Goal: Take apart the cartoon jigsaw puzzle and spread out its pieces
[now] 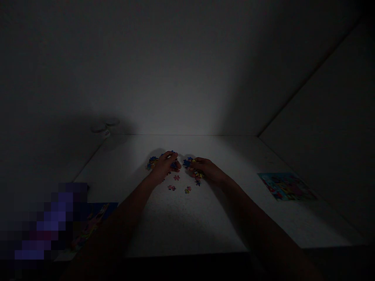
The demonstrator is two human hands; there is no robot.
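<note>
Under dim light, my left hand (165, 166) is closed around several jigsaw puzzle pieces (152, 161), blue and yellow ones showing past its outer side. A short gap away, my right hand (208, 170) grips more puzzle pieces, with a blue cluster (188, 162) at its fingertips and yellow ones (199, 174) below the fingers. Whether the held pieces are joined I cannot tell. On the white table just below the hands lie a pink piece (176, 177), pink pieces (171, 187), a pink and yellow piece (188, 190) and a dark piece (198, 182).
A colourful picture sheet (288, 186) lies on the right of the white table (187, 222). Another blue-edged picture (93, 218) is at the left front, partly behind my left forearm. A white curved object (106, 128) stands at the back left corner. Pale walls enclose the table.
</note>
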